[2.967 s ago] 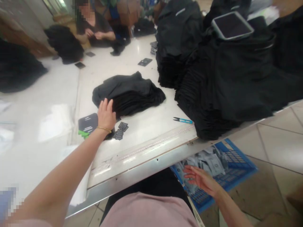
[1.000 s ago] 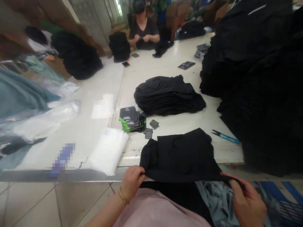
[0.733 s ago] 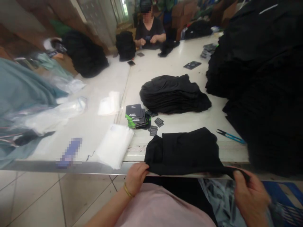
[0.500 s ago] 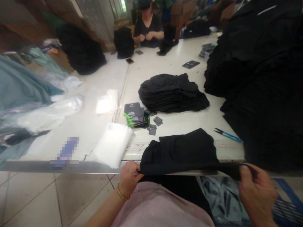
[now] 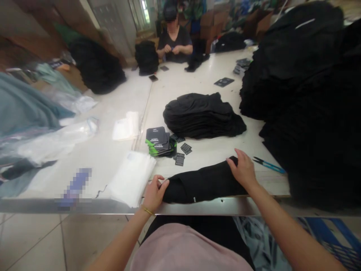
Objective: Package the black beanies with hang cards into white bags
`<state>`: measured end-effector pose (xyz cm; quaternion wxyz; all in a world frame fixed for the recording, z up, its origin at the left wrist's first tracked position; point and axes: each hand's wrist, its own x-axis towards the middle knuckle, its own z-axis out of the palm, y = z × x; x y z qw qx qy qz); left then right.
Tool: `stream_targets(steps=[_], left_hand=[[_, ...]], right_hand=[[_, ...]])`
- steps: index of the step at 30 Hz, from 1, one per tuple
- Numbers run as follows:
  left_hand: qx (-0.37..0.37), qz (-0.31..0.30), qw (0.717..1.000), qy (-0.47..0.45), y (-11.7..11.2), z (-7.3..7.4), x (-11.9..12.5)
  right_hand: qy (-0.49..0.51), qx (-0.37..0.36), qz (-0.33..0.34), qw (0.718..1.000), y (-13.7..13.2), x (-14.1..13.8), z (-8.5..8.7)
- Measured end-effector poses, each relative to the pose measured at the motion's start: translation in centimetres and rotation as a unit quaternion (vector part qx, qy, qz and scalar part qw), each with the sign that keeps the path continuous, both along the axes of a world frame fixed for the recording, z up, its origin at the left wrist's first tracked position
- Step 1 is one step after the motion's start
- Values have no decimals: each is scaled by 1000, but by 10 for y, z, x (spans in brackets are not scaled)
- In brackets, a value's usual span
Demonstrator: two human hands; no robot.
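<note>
A folded black garment [image 5: 203,184] lies on the white table [image 5: 197,86] at its near edge. My left hand [image 5: 154,192] pinches the garment's left end, fingers closed on the cloth. My right hand [image 5: 243,170] lies on the garment's far right corner, fingers bent over the fold and gripping it. Behind the garment sit a stack of black-and-green cards [image 5: 158,141] and a few small black tags [image 5: 182,153]. A pile of folded black garments [image 5: 201,116] lies further back in the middle of the table.
A blue thread snip [image 5: 267,164] lies right of my right hand. Large heaps of black clothes [image 5: 307,98] fill the right side. White plastic bags [image 5: 132,177] lie left of the garment. Another person [image 5: 175,39] sits at the table's far end. A blue basket [image 5: 332,233] stands under the table.
The garment has been folded over from the table edge into a narrower bundle. My right hand has come up from below the edge onto the garment's far corner. My left hand stays at its left end.
</note>
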<state>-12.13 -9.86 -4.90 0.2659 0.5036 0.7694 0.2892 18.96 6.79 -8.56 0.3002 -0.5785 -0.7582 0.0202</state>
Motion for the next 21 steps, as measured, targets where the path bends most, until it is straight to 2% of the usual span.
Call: stream_targets(steps=[2, 5, 8, 10, 12, 13, 14, 16, 18, 19, 21], left_hand=[[-12, -6, 1000, -6, -4, -3, -3], [-55, -17, 997, 43, -12, -5, -11], [-108, -52, 985, 125, -16, -2, -19], [-114, -57, 980, 155, -15, 3, -21], [-76, -40, 985, 153, -7, 8, -17], [-43, -36, 988, 141, -1, 11, -13], [-8, -43, 991, 125, 8, 13, -7], [37, -99, 990, 93, 26, 16, 9], [20, -188, 979, 79, 45, 15, 26], [1, -222, 972, 75, 52, 14, 32], [-24, -242, 968, 56, 63, 11, 40]], right_hand=[[-41, 5, 62, 997, -15, 0, -6], [-102, -42, 131, 985, -32, 8, -16], [-125, -61, 139, 980, -35, 14, -20], [-113, -43, 135, 983, -40, 9, -14], [-84, -12, 150, 985, -58, -5, -1], [-68, -2, 178, 982, -72, -15, 5], [-55, 4, 224, 973, -88, -28, 11], [-58, -9, 334, 941, -123, -55, 16], [-66, -5, 396, 916, -150, -81, 10], [-62, 4, 393, 917, -159, -92, 4], [-49, 23, 365, 929, -166, -109, -11]])
